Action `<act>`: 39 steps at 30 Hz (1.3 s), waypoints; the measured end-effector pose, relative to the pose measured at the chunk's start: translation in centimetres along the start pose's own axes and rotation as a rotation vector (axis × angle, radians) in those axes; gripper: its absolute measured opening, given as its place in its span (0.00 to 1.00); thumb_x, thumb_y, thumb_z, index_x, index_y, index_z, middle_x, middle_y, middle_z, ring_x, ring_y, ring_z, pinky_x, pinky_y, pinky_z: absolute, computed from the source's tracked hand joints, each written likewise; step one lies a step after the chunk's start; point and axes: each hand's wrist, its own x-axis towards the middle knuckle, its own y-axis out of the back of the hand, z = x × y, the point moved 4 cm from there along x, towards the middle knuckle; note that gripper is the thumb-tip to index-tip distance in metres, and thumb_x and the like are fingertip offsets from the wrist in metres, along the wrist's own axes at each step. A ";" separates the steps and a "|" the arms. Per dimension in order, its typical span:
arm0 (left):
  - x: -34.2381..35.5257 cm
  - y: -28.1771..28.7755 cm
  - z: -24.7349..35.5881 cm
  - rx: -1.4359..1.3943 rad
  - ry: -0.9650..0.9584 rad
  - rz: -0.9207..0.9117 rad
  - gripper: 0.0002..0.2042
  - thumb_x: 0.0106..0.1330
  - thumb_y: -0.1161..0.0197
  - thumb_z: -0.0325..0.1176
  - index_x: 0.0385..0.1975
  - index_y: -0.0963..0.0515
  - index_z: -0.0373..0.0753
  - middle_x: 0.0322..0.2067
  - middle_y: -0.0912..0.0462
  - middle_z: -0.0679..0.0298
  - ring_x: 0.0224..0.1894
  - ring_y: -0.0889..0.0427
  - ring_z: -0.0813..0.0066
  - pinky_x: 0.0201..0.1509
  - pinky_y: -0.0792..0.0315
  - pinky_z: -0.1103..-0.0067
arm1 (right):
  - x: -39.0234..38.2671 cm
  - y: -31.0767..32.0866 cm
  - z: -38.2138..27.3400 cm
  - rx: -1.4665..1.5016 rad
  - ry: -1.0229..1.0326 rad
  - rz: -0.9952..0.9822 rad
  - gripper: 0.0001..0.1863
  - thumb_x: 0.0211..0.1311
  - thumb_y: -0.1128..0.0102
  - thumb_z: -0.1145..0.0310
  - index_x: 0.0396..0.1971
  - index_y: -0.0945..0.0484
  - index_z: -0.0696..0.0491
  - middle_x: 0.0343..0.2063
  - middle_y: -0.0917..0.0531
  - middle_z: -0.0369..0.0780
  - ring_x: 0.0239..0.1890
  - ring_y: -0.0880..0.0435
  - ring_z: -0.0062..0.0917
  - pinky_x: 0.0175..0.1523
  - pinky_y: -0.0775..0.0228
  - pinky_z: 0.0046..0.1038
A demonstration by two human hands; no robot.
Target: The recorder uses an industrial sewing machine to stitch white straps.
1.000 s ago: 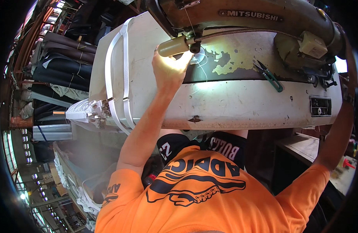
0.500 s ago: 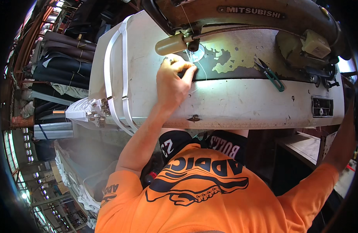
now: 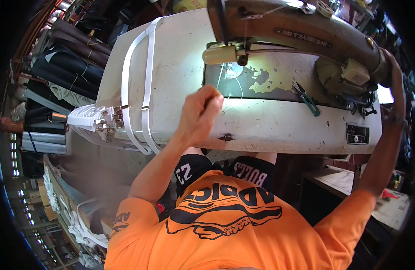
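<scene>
My left hand (image 3: 200,112) is closed in a pinch just in front of the sewing machine's needle area. A white thread (image 3: 220,77) runs taut from there down to its fingertips. My right hand (image 3: 394,76) reaches up against the right end of the brown sewing machine (image 3: 302,36), where the handwheel would sit; its fingers are mostly hidden and dark. A cream-coloured lamp (image 3: 218,55) lights the needle plate (image 3: 233,70). Another loose thread end curls on the bed beside the plate.
Thread snips (image 3: 308,101) with green handles lie on the machine bed. A white strap loop (image 3: 125,90) drapes over the left of the white table (image 3: 180,40), next to bundled white straps with metal clips (image 3: 101,120). Dark material rolls (image 3: 74,74) are stacked at far left.
My left hand has drawn back toward me from the needle, stretching the thread. My right hand has come up to the machine's right end. The view has shifted somewhat.
</scene>
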 end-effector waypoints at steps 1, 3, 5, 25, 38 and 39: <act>-1.1 -0.7 -0.1 -0.041 0.000 -0.060 0.09 0.73 0.45 0.30 0.29 0.26 0.34 0.25 0.26 0.68 0.28 0.31 0.83 0.34 0.35 0.81 | -4.2 1.3 -2.2 -0.006 0.233 0.046 0.26 0.81 0.56 0.53 0.61 0.19 0.57 0.58 0.16 0.42 0.62 0.20 0.28 0.72 0.37 0.28; -5.4 -1.6 -0.2 -0.059 -0.095 -0.153 0.08 0.70 0.43 0.28 0.28 0.28 0.33 0.22 0.27 0.61 0.25 0.29 0.69 0.32 0.32 0.73 | -9.0 2.1 -5.4 0.124 0.327 0.085 0.27 0.81 0.61 0.54 0.60 0.19 0.58 0.59 0.17 0.43 0.65 0.23 0.29 0.74 0.41 0.30; -10.8 -2.7 0.0 -0.092 -0.229 -0.330 0.06 0.66 0.42 0.26 0.28 0.29 0.33 0.22 0.28 0.54 0.25 0.26 0.53 0.32 0.30 0.64 | -10.0 2.6 -8.4 -0.150 0.459 0.155 0.27 0.81 0.61 0.55 0.60 0.19 0.58 0.59 0.17 0.44 0.65 0.23 0.29 0.74 0.40 0.30; 1.6 -2.1 -0.6 0.391 -0.793 -0.113 0.07 0.68 0.35 0.33 0.42 0.17 0.40 0.47 0.13 0.65 0.52 0.18 0.62 0.52 0.25 0.68 | -42.7 -29.6 -15.6 0.026 0.731 -0.467 0.21 0.78 0.53 0.62 0.24 0.24 0.56 0.34 0.12 0.44 0.42 0.13 0.39 0.60 0.26 0.50; -0.8 -0.3 5.0 0.595 -0.989 -0.368 0.05 0.60 0.35 0.28 0.35 0.19 0.40 0.32 0.18 0.64 0.49 0.18 0.63 0.77 0.35 0.65 | -31.7 -25.4 -8.0 -0.900 0.568 0.037 0.16 0.68 0.35 0.63 0.48 0.18 0.58 0.46 0.18 0.48 0.51 0.21 0.45 0.57 0.29 0.40; -1.0 -0.2 5.5 0.573 -1.050 -0.315 0.05 0.58 0.34 0.29 0.33 0.19 0.40 0.31 0.17 0.62 0.45 0.17 0.63 0.68 0.27 0.67 | -31.3 -25.5 -7.5 -0.892 0.523 0.025 0.14 0.67 0.34 0.64 0.45 0.19 0.58 0.46 0.18 0.47 0.51 0.22 0.44 0.56 0.29 0.41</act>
